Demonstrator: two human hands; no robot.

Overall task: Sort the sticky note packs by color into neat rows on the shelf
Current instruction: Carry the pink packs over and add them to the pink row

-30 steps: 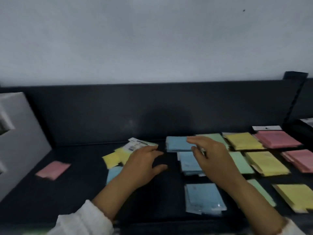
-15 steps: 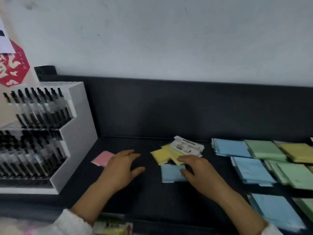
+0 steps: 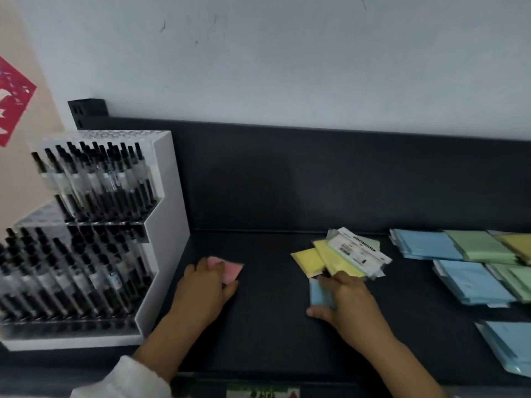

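Left hand (image 3: 201, 291) reached pink pack (image 3: 231, 270), grip unclear; right hand (image 3: 350, 305) grasps one blue pack (image 3: 319, 294)

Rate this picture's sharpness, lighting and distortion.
Head view: soft throughout, with motion blur smearing the left hand and right hand; the print on the white-labelled pack is unreadable. Head view: dim, flat light, no hard glare, and the black shelf swallows detail. Head view: wide-angle bending makes the pen display appear to lean.

Over on the left stands a white tiered display rack (image 3: 161, 225), packed with black-capped pens (image 3: 94, 179) in slanted rows; a red paper cutout (image 3: 13, 101) shows at the far left edge above it.
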